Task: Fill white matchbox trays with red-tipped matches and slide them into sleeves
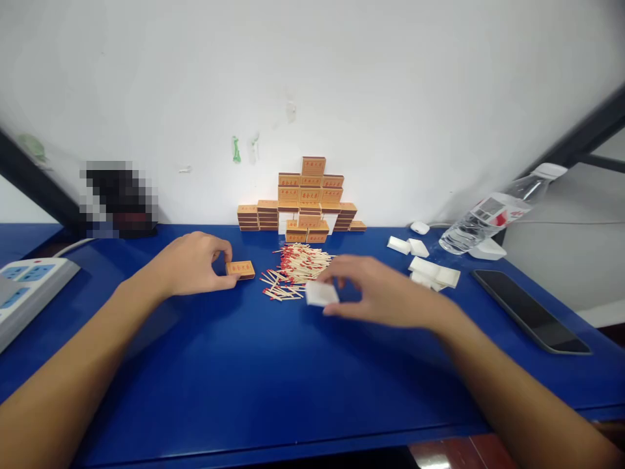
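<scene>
My left hand [198,264] pinches an orange matchbox sleeve [241,270] by its left end, low over the blue table. Between thumb and fingers of my right hand [366,290] is a white matchbox tray [321,294], slightly blurred, to the right of the sleeve. Beyond and between the hands lies a heap of loose red-tipped matches [303,264]; a few are spread toward the left. Behind the heap, near the wall, rises a stepped stack of matchboxes [310,194], with a single box on top.
Several white trays [434,272] lie at the right, near a phone [532,312]. A tilted water bottle [493,212] and a small white case [488,249] are behind them. A power strip [34,286] lies at the left; a pixelated dark object [120,198] stands near the wall.
</scene>
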`<control>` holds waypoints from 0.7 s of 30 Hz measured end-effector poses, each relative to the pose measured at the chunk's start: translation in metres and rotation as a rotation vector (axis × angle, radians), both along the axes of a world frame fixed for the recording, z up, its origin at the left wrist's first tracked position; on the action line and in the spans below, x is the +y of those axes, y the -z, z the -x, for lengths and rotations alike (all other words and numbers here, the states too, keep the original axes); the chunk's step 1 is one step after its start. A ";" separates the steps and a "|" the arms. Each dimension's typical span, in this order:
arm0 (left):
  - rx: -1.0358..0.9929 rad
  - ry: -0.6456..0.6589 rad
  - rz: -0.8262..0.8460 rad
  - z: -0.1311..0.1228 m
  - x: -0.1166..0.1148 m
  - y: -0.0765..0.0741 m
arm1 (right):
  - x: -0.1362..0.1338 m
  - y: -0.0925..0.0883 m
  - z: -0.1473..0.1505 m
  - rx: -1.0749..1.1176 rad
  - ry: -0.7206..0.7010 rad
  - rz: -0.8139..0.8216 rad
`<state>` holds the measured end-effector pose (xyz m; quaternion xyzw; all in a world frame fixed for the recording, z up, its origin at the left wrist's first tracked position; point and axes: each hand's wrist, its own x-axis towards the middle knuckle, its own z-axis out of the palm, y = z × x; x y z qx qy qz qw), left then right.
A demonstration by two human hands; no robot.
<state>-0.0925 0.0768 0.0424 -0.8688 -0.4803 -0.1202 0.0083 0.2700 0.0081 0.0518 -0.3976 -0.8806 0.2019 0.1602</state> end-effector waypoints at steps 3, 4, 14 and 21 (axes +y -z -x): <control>0.014 -0.023 -0.041 -0.005 -0.004 -0.001 | -0.022 0.007 0.035 -0.078 -0.093 0.023; 0.001 -0.013 -0.081 -0.009 -0.008 -0.001 | -0.023 0.009 0.039 -0.087 -0.098 0.023; -0.146 0.435 -0.089 -0.079 -0.076 0.028 | 0.033 0.021 0.031 0.074 0.126 -0.151; -0.098 0.383 -0.066 -0.080 -0.075 0.032 | 0.059 0.031 0.051 -0.047 0.088 -0.167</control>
